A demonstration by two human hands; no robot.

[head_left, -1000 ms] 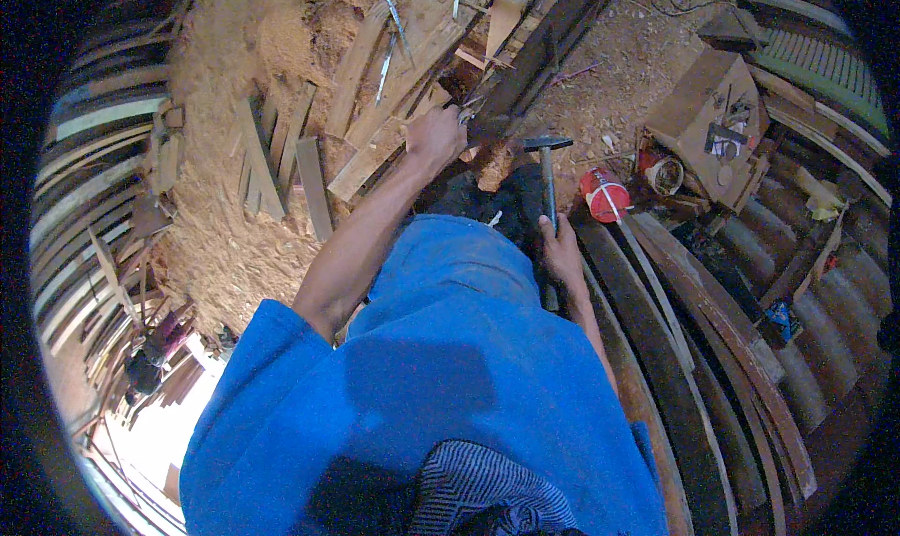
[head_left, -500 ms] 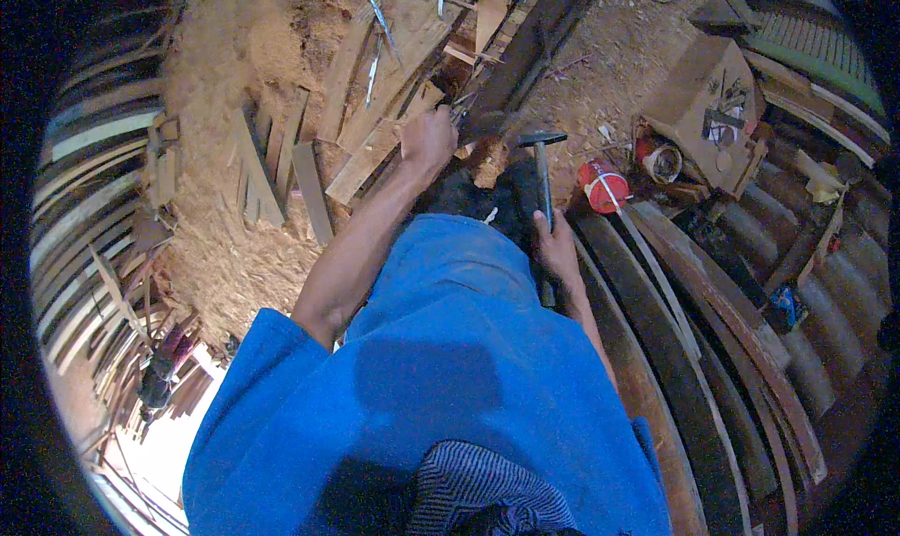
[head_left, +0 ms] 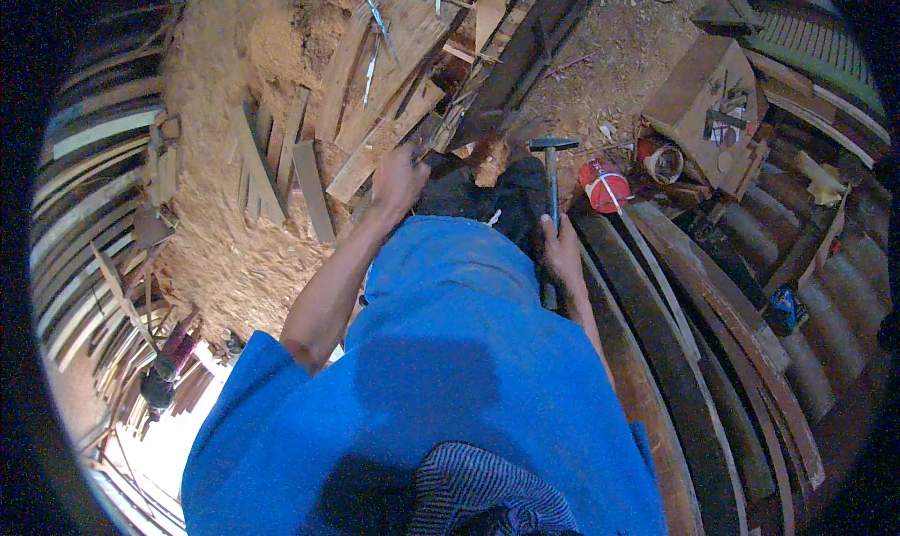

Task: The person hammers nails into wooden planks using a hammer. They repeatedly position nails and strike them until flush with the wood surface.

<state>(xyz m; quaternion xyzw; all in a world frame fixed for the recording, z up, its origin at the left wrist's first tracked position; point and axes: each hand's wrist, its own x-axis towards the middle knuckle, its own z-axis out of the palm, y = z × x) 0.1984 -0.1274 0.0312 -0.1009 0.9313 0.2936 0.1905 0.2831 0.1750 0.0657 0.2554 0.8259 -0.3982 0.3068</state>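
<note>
My right hand [head_left: 563,253] is wrapped round the handle of a hammer [head_left: 551,184], held upright in the view with its dark metal head at the far end. Left of my dark trousers, my left hand [head_left: 398,184] is curled closed, and whatever its fingers may hold is too small to make out. A light wooden board [head_left: 361,168] lies just beyond and beside that hand. Past my knees runs a long dark timber beam [head_left: 525,62].
A red and white container [head_left: 602,187] stands right of the hammer, near an open can [head_left: 663,163] and a cardboard box [head_left: 698,90]. Long planks [head_left: 647,292] line my right side. Short wood offcuts [head_left: 312,194] lie on sawdust at left. Another person [head_left: 159,381] is far left.
My left hand has drawn back from the beam's end, toward me and left. The hammer has shifted slightly right and toward me in my right hand.
</note>
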